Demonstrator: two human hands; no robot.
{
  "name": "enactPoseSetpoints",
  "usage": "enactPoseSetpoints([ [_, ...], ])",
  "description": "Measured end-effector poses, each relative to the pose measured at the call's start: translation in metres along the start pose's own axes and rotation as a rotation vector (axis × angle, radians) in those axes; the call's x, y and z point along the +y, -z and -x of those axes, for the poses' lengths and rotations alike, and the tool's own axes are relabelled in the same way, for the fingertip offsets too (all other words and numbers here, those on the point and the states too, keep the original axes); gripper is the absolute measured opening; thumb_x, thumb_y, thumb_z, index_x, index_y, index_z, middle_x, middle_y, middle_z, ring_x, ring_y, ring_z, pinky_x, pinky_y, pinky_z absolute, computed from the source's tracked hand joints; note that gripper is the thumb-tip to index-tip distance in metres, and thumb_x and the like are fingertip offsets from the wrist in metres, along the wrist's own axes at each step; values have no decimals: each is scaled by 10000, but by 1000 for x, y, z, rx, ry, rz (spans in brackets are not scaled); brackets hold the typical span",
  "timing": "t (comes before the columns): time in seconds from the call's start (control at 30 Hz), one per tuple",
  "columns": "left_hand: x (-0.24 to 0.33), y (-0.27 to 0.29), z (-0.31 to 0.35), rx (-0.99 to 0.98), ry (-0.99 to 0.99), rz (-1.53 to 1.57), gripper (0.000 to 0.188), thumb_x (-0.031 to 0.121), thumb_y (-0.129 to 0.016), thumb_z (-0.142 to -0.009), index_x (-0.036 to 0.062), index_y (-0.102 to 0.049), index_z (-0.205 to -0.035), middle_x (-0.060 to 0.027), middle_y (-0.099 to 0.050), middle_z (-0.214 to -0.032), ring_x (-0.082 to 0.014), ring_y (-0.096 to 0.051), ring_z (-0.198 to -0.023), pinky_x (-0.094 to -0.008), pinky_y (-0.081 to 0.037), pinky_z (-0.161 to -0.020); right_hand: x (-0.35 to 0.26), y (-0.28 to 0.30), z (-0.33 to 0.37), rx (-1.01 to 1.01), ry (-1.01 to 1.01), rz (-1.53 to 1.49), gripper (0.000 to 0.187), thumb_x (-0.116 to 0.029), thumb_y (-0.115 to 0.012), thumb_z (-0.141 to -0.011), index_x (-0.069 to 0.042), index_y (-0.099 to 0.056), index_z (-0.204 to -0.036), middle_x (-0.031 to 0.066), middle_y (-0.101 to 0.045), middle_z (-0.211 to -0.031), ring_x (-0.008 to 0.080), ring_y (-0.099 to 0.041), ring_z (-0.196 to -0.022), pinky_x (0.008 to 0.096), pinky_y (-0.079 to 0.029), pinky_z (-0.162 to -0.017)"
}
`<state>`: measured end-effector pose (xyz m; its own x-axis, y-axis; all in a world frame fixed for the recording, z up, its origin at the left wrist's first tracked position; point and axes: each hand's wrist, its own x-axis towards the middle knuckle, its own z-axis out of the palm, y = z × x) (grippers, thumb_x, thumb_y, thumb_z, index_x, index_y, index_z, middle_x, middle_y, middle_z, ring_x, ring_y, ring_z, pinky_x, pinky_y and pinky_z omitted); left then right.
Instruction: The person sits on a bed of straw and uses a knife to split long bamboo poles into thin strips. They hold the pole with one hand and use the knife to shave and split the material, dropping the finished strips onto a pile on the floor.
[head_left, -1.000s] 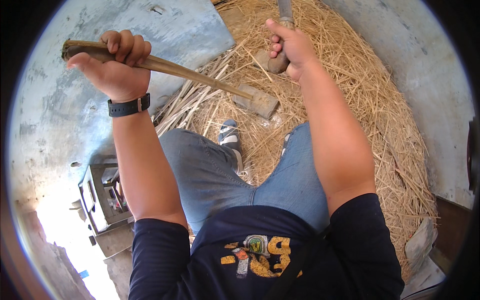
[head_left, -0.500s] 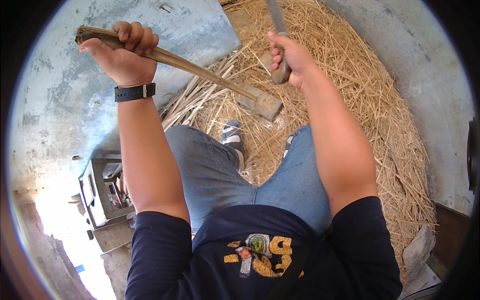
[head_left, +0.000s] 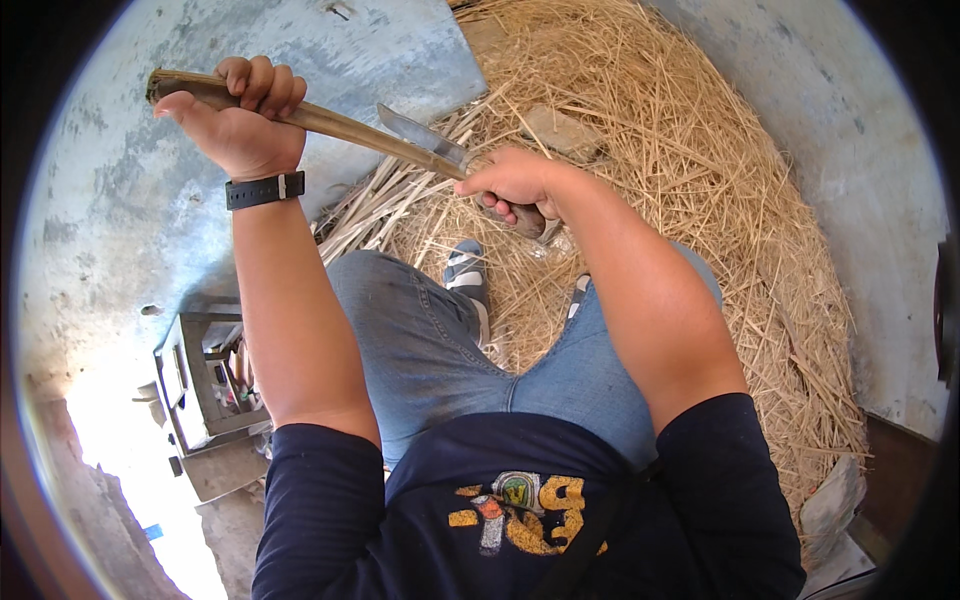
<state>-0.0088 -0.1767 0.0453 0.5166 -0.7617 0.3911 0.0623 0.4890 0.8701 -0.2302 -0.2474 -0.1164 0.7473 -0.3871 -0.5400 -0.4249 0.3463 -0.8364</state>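
My left hand [head_left: 248, 130] is closed around the thick upper end of a long bamboo stick [head_left: 350, 128], which slants down to the right. In my right hand [head_left: 515, 182] is the handle of a machete, its metal blade [head_left: 412, 128] pointing up and left. The blade lies close along the far side of the stick; whether its edge touches the stick I cannot tell. The stick's lower end is hidden behind my right hand, as is most of the block on the floor beneath it.
Straw-like shavings [head_left: 690, 170] cover the floor, with pale split strips [head_left: 375, 205] piled at their left. A flat stone [head_left: 562, 133] lies beyond my right hand. Blue-grey walls [head_left: 130, 220] stand on both sides. A wooden stool-like frame [head_left: 205, 400] holding small items is at the left.
My right hand has swung the machete down and left, from upright beside the stick to lying along it. The left hand has shifted slightly with the stick.
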Motion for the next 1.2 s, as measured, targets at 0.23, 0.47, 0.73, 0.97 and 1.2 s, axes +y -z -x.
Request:
enactPoseSetpoints([
  [0.23, -1, 5, -3, -5, 3, 14, 910, 1055, -463, -616, 150, -402, -689, 39, -294, -611, -120, -225, -545, -292, -226, -552, 3, 1, -5, 5, -4, 16, 305, -291, -744, -945, -52, -562, -895, -25, -514, -664, 71, -459, -530, 260, -406, -458],
  [0.47, 0, 8, -1, 51, -10, -14, 900, 1052, -440, -643, 155, -383, -691, 39, -287, -607, -122, -222, -545, -289, -217, -543, -25, 15, 28, 367, 231, 153, 305, -309, -749, -935, -63, -578, -878, -20, -545, -666, 83, -459, -495, 268, -407, -450],
  [0.73, 0, 8, 0, 46, -28, -20, 897, 1050, -428, -658, 156, -366, -695, 37, -279, -600, -122, -221, -545, -289, -216, -541, -15, 100, 44, 806, 539, -847, 172, -178, -654, -988, -50, -553, -935, 14, -490, -700, 123, -481, -597, 298, -465, -541],
  [0.97, -1, 7, -4, -3, -10, 8, 912, 1056, -350, -672, 145, -387, -707, 36, -274, -601, -123, -208, -535, -290, -225, -536, -6, 117, 49, 747, 598, -1092, 162, -136, -634, -996, -63, -524, -903, 25, -491, -724, 130, -487, -624, 323, -480, -568],
  [1.2, -1, 9, -3, -16, -31, 4, 902, 1047, -358, -686, 146, -390, -708, 35, -280, -597, -123, -207, -531, -291, -221, -531, -13, 101, 45, 739, 569, -974, 144, -148, -660, -985, -52, -562, -939, 28, -521, -741, 126, -512, -636, 322, -491, -565],
])
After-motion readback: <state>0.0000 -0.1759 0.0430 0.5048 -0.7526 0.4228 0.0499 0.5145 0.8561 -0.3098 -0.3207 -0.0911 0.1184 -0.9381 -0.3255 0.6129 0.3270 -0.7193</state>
